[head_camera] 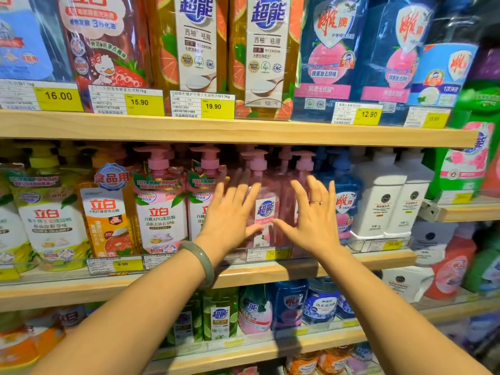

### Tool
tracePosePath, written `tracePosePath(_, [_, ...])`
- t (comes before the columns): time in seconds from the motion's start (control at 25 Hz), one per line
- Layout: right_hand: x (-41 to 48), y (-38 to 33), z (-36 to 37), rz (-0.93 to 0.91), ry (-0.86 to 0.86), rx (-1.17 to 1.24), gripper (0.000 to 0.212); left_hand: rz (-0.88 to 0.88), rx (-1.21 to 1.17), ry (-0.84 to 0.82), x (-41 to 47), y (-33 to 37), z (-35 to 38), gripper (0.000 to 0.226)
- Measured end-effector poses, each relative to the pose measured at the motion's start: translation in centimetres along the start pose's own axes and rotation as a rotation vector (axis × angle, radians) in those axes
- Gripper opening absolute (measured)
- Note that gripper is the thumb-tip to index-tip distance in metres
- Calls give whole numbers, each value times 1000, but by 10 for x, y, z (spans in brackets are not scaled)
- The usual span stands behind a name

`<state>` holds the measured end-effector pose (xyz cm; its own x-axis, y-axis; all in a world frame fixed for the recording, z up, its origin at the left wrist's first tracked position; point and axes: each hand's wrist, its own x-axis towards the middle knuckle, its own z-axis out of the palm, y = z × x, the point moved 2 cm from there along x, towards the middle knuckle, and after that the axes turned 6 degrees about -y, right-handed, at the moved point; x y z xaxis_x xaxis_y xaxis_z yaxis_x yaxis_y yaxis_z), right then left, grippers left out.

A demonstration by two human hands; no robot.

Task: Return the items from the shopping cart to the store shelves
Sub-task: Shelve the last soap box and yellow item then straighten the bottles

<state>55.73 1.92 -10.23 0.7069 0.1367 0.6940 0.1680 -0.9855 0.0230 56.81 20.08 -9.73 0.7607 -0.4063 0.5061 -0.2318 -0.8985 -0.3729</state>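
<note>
1. Both bare arms reach forward; the left hand [230, 212] and right hand [315, 215] are open, fingers straight and spread.
2. Between them, a translucent pink plastic pump bottle [266, 209] stands upright on the middle wooden shelf [257, 274].
3. A smooth green bangle [198, 262] circles the left wrist.

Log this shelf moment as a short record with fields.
item: pink pump bottle, upright on middle shelf
left hand: open, fingers spread, left of the bottle
right hand: open, fingers spread, right of the bottle
contact: unclear, hands blurred
neighbours: peach-label bottle further left, blue bottle further right
</note>
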Motion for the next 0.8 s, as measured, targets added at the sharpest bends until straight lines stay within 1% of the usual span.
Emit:
tracePosePath(0.08, [-11, 9, 7, 11, -87, 0, 112, 20, 12, -42, 0, -11, 3, 106])
tracePosePath(0.12, [-14, 11, 10, -1, -127, -14, 118, 11, 36, -23, -1, -15, 2, 110])
tracePosePath(0.2, [-13, 13, 9, -28, -159, -52, 123, 12, 73, 6, -2, -16, 0, 109])
tracePosePath(0.36, [-8, 17, 3, -84, -323, -111, 122, 38, 77, -25, -1, -11, 2, 108])
tracePosePath(0.44, [-5, 19, 4, -93, -363, -125, 119, 36, 107, -28, -1, -11, 1, 110])
tracePosePath(0.6, [0, 12, 12, -79, -386, -121, 109, 20, 54, -80, 0, -7, 2, 108])
tracePosePath(0.72, [2, 12, 16, -93, -306, -163, 110, 0, 9, -90, 0, -6, 1, 108])
tracePosePath(0.8, [2, 12, 16, -89, -334, -165, 108, -9, 9, -96, -1, -6, 1, 108])
